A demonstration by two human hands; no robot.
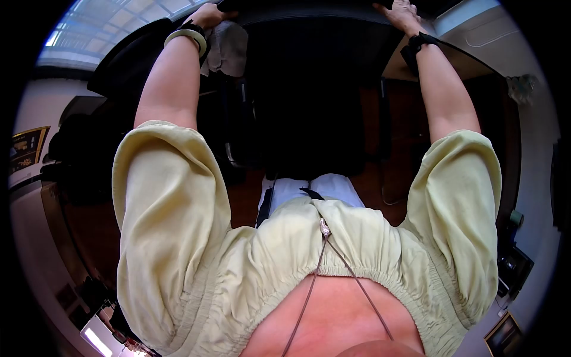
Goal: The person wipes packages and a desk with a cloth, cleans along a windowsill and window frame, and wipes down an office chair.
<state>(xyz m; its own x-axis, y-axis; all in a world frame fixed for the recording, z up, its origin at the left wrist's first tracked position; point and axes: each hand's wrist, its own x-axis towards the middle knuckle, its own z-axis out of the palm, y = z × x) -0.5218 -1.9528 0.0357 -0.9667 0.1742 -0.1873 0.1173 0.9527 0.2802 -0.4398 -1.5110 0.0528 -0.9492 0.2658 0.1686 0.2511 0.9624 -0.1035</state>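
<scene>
At the top of the head view, my left hand grips the left end of a large black chair, with the thumb stretched along its upper edge. A crumpled grey cloth hangs directly below that hand; whether the fingers also hold it is not clear. My right hand is closed at the opposite upper corner of the chair, and its fingertips are partly cut off by the frame edge. Dark shadow hides most of the chair's lower part, though a metal frame piece shows at its left side.
A bright window is at the upper left, beside a dark rounded chair-like shape. Reddish-brown floor shows below. A framed picture hangs at left; another frame is at lower right. A pale wall lies right.
</scene>
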